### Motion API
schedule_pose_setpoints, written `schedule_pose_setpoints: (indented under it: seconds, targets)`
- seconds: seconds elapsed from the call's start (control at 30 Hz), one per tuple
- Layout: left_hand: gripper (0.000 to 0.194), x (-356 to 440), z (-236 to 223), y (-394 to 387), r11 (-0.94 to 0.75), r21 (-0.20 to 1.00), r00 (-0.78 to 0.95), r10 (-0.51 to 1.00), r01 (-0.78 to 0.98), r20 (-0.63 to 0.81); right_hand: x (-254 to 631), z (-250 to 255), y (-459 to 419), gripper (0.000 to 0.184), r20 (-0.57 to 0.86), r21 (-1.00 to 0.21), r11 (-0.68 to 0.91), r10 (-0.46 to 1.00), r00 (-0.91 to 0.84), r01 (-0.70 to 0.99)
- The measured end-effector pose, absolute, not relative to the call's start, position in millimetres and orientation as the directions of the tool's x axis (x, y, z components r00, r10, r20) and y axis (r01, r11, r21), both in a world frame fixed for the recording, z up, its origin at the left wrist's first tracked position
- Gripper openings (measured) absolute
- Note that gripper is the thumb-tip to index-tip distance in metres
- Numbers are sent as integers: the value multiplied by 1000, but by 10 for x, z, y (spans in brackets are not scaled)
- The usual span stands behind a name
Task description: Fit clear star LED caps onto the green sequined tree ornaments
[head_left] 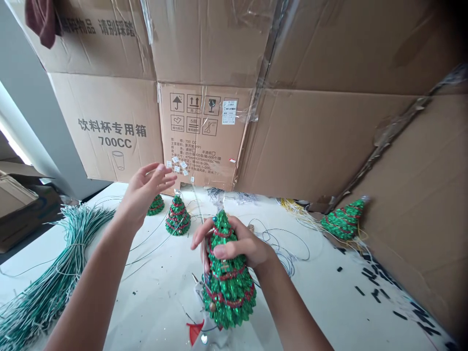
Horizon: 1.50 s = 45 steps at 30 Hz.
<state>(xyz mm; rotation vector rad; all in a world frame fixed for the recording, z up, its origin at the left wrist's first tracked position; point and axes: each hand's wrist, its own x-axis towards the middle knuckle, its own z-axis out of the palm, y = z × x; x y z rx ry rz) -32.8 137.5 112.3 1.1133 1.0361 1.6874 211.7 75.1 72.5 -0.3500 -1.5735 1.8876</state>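
Tree: green sequined cone-shaped Christmas tree ornament (229, 292) wound with red garland, directly below and within the grip.
Right grip: right hand (234, 240) curled closed around the tree's upper part.
Left grip: bare left hand (144, 195) raised, open, holding nothing.
Hidden: fingers cover the tree's upper section; red fan-shaped scrap (195, 331) beneath the tree is hard to make out.

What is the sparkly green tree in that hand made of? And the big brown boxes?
The glittery green tree in the right hand looks covered in shiny green tinsel or foil, since it sparkles all over; its inside is hidden. The brown boxes look like dull cardboard, with torn papery edges.
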Motion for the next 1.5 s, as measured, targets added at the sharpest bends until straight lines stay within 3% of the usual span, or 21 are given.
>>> schedule_pose_setpoints:
  seconds: [0.07,0.17,0.27,0.37,0.6,0.97,1.07,1.3,1.37,1.5]
  targets:
    - [48,-324,1120,1317,-243,968,-191,949,66,251,2165,758,764,38,211,-948,-30,688,-694,-318]
    - [37,-236,1140,1176,-303,882,108,953,361,283,2257,815,770,38,233,-944,44,788,-570,-326]
    - [40,-80,1169,1023,-333,879,447,880,340,160,2338,856,766,41,266,-937,117,850,-455,-330]
    - [39,91,1170,919,-326,901,545,829,287,126,2382,876,762,42,285,-931,154,874,-393,-332]
    - [24,209,1122,907,-237,950,522,847,205,99,2402,890,743,43,304,-935,213,893,-332,-283]
    - [23,58,1124,989,-78,989,685,728,125,-30,2388,897,749,38,323,-943,274,892,-317,-189]
    - [20,-4,1176,998,-86,995,724,689,51,23,2375,896,739,39,341,-934,268,866,-366,-235]
    - [28,-65,1240,999,-165,971,549,802,-173,234,2340,838,740,68,429,-864,231,803,-413,-448]
    - [27,-42,1256,969,-179,958,476,837,-226,269,2327,833,741,62,463,-841,235,779,-423,-488]
    - [26,72,1296,870,-257,897,262,895,-359,361,2283,836,745,27,418,-883,232,786,-455,-409]
